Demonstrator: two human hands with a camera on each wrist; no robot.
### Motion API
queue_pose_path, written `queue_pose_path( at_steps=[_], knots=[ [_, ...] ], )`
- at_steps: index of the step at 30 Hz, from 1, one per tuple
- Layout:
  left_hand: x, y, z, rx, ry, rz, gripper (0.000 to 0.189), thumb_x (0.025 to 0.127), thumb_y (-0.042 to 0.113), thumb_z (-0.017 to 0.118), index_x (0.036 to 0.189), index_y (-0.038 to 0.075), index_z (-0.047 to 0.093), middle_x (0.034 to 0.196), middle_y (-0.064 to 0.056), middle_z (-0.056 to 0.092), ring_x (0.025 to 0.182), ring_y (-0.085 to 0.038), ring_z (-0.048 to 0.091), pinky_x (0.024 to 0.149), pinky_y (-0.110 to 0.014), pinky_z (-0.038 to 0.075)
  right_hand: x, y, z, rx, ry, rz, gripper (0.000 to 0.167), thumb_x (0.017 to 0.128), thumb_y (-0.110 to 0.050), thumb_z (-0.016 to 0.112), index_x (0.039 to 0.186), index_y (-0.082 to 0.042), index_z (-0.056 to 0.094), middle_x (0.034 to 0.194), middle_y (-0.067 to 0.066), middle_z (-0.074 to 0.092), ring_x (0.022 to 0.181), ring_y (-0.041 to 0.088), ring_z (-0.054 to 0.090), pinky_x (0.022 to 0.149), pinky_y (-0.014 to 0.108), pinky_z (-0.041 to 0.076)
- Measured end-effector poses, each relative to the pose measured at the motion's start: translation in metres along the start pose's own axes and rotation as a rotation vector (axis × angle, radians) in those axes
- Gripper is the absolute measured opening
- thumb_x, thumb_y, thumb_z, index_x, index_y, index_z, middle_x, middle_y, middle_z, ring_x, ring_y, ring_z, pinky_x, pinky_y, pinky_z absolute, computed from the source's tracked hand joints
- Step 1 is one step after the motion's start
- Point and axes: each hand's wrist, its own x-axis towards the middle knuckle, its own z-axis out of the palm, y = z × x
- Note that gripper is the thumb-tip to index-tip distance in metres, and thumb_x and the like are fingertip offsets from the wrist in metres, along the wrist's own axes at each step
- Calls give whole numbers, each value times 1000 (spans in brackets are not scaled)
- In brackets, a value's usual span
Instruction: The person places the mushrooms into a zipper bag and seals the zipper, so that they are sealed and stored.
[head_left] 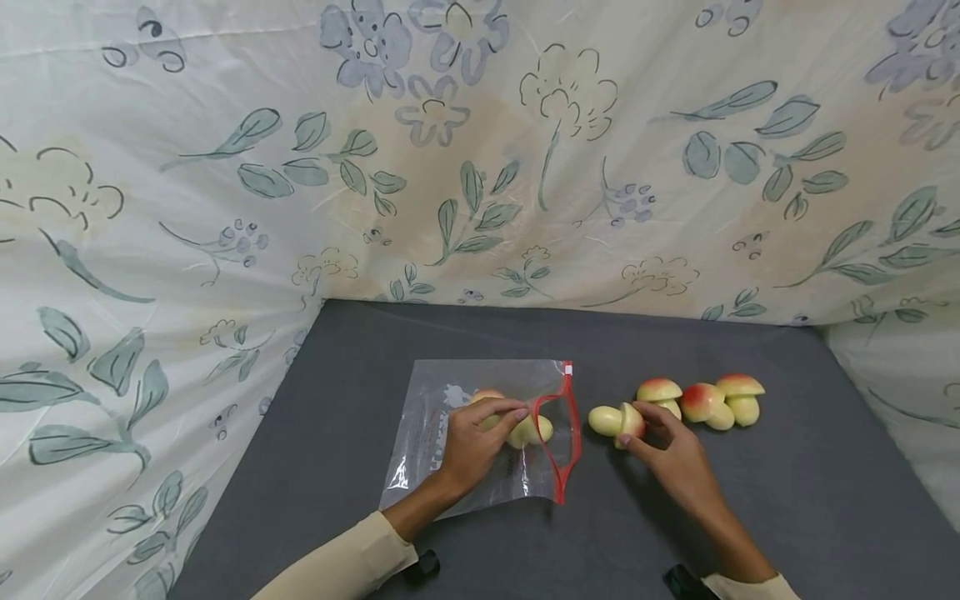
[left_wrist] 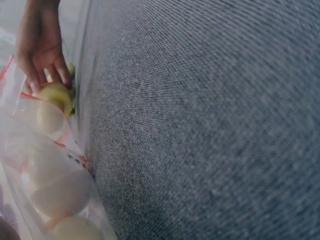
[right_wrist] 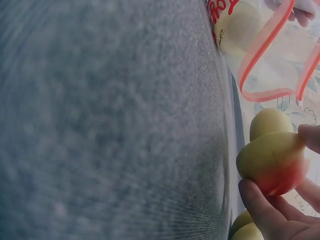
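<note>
A clear zip bag [head_left: 420, 433] with a red zip edge lies flat, its mouth gaping toward the right. Inside it are yellowish toy mushrooms [head_left: 528, 431], partly covered by my left hand [head_left: 476, 442]. That hand pinches the bag's upper film near the mouth between thumb and fingers. Just right of the mouth, my right hand [head_left: 678, 462] holds a toy mushroom [right_wrist: 275, 160] by its red-and-yellow cap, the pale stem pointing left toward the bag. In the left wrist view the bag hides part of this mushroom.
Behind and right of my right hand sit more toy mushrooms: one [head_left: 660, 390] partly hidden by the fingers, another [head_left: 701, 402] lying tipped, and a third [head_left: 740, 386] upright. All rest on the dark grey table [head_left: 337, 375]. A floral curtain [head_left: 480, 167] hangs behind the table.
</note>
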Motion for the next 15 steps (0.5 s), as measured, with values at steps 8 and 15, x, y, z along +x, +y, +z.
queue_pose_path(
  at_steps=[8,15],
  knots=[
    [10,31,-4,-9,6,-7,13,88,-11,79,98,-4,80,90,-16,78,83,-27,75,75,-26,60,-3,-5,1,22,-8,8,65,98,-42,79,151,-13,56,152,14,57,134,42,60,88,36,54],
    [10,31,-4,-8,5,-3,12,88,-10,79,99,-4,80,90,-15,78,83,-27,75,75,-27,61,-7,-9,4,70,-6,0,64,98,-38,79,151,-10,56,151,12,57,136,37,59,94,15,50]
  ],
)
